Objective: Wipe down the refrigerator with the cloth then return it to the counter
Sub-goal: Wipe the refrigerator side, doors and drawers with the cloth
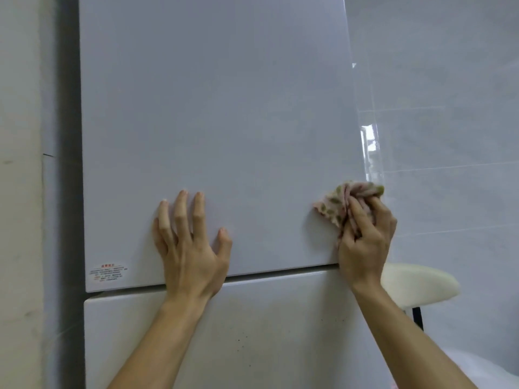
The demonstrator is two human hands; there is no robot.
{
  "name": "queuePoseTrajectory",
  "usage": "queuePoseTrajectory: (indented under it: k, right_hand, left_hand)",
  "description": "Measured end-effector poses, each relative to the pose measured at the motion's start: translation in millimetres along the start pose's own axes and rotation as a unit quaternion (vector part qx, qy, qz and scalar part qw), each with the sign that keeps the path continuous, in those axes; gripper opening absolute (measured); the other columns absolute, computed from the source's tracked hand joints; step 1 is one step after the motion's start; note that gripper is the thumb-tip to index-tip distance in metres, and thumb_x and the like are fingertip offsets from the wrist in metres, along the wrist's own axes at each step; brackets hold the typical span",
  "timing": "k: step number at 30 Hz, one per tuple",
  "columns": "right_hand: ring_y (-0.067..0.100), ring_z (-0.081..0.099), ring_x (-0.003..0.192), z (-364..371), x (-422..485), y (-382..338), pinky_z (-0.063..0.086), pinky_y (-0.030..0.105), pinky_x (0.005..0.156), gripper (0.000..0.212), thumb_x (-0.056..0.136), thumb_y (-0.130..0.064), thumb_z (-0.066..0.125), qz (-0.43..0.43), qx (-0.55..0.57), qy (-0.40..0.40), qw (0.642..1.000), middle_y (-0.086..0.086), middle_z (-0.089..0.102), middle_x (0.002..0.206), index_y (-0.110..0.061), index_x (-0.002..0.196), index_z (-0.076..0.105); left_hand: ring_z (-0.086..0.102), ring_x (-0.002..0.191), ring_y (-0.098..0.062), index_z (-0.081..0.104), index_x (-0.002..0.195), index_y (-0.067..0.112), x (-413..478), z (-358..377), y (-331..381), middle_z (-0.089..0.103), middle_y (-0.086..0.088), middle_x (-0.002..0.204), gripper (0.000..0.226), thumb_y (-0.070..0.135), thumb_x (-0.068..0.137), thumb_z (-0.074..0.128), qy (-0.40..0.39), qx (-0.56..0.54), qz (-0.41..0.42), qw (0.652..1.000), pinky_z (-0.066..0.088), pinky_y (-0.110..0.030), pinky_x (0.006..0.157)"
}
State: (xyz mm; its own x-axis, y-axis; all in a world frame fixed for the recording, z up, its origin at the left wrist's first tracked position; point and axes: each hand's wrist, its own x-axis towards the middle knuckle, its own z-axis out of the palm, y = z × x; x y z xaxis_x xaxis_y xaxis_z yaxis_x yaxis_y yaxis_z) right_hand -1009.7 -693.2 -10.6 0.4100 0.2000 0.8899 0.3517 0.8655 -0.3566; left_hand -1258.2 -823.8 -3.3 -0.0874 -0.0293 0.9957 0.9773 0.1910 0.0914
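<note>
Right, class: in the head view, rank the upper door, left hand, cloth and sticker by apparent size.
Largest to smallest:
1. upper door
2. left hand
3. cloth, as far as it shows past the right hand
4. sticker

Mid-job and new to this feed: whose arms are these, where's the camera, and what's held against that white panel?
No machine: these are a person's two bare hands, filmed by one camera worn on their head. The left hand rests, fingers spread, on the glossy white upper refrigerator door. The right hand grips a bunched pink cloth with green spots at that door's lower right edge. Below is the cream lower door, flecked with dark specks. A cream padded seat shows at right.
</note>
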Motion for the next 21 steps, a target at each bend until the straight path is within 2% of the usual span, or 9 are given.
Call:
queuePoseTrajectory:
  k: [1,3,5,7,10,14,17,19,21]
  right_hand:
    - [0.026,0.040,0.142,10.1,14.6,-9.2,0.026,0.018,0.119,0.042,0.102,-0.009,0.055,0.005,0.024,-0.001,1.000,0.006,0.048,0.156,-0.019,0.142,0.064]
    - [0.020,0.027,0.157,28.7,49.3,-28.5,0.018,0.033,0.130,0.048,0.102,-0.006,0.052,0.006,0.035,-0.007,0.999,0.001,0.038,0.167,-0.023,0.146,0.059]
    - [0.017,0.016,0.161,41.5,72.5,-40.6,0.012,0.045,0.132,0.052,0.101,-0.010,0.049,-0.008,0.015,-0.019,1.000,-0.002,0.031,0.170,-0.025,0.150,0.056]
    - [0.015,0.014,0.161,42.3,69.3,-43.2,0.010,0.043,0.132,0.056,0.098,-0.011,0.047,-0.030,0.013,-0.044,0.999,-0.003,0.027,0.171,-0.024,0.152,0.055]
    - [0.018,0.028,0.158,22.3,17.7,-18.0,0.024,0.044,0.128,0.049,0.097,-0.011,0.048,-0.124,0.011,-0.066,0.990,0.001,0.039,0.164,-0.015,0.144,0.062]
    - [0.020,0.039,0.152,-3.7,-57.6,10.8,0.037,0.054,0.117,0.036,0.091,-0.017,0.054,-0.172,-0.019,-0.088,0.981,0.007,0.059,0.148,-0.015,0.125,0.066]
    - [0.020,0.032,0.156,-7.0,-38.7,5.9,0.025,0.048,0.126,0.049,0.093,-0.026,0.053,-0.202,-0.048,-0.120,0.971,0.006,0.047,0.160,-0.019,0.140,0.059]
    - [0.018,0.019,0.161,4.7,-4.4,-8.3,0.010,0.054,0.129,0.061,0.097,-0.033,0.045,-0.172,-0.086,-0.120,0.974,0.003,0.029,0.171,-0.023,0.157,0.046]
    - [0.015,0.004,0.162,22.9,37.6,-27.8,-0.001,0.053,0.130,0.062,0.100,-0.042,0.036,-0.121,-0.097,-0.122,0.980,0.000,0.012,0.175,-0.035,0.161,0.030]
  left_hand:
    - [0.023,0.152,-0.046,0.041,0.157,0.011,0.8,0.0,-0.5,0.034,-0.016,0.163,0.070,0.043,0.095,0.047,-0.004,0.002,0.002,1.000,0.023,-0.063,0.122]
    - [0.024,0.152,-0.045,0.041,0.157,0.014,1.9,-1.6,-3.3,0.034,-0.014,0.163,0.070,0.046,0.095,0.047,-0.014,0.000,0.004,1.000,0.024,-0.062,0.121]
    - [0.023,0.152,-0.043,0.040,0.157,0.016,3.2,-3.3,-5.4,0.033,-0.011,0.164,0.071,0.048,0.095,0.046,-0.022,0.000,0.005,1.000,0.025,-0.061,0.121]
    - [0.024,0.152,-0.043,0.040,0.157,0.016,3.1,-3.5,-7.8,0.033,-0.010,0.164,0.071,0.049,0.095,0.046,-0.025,0.007,0.006,1.000,0.025,-0.060,0.121]
    - [0.024,0.152,-0.043,0.040,0.157,0.017,-0.5,-0.1,-8.9,0.034,-0.010,0.164,0.071,0.049,0.094,0.045,-0.020,0.004,0.000,1.000,0.025,-0.061,0.120]
    - [0.026,0.151,-0.044,0.042,0.156,0.015,1.5,1.2,-7.8,0.036,-0.012,0.163,0.072,0.049,0.093,0.045,-0.012,-0.003,0.001,1.000,0.026,-0.064,0.119]
    - [0.026,0.151,-0.044,0.042,0.156,0.015,3.0,-1.9,-5.4,0.036,-0.011,0.163,0.071,0.049,0.093,0.045,-0.021,-0.005,-0.004,1.000,0.026,-0.064,0.118]
    - [0.026,0.151,-0.044,0.041,0.156,0.016,2.6,-3.0,-7.0,0.034,-0.010,0.163,0.071,0.049,0.094,0.045,-0.031,-0.010,-0.001,0.999,0.027,-0.064,0.118]
    - [0.024,0.152,-0.043,0.040,0.157,0.017,2.5,-4.5,-8.0,0.033,-0.009,0.164,0.071,0.050,0.094,0.045,-0.040,-0.012,0.002,0.999,0.027,-0.063,0.119]
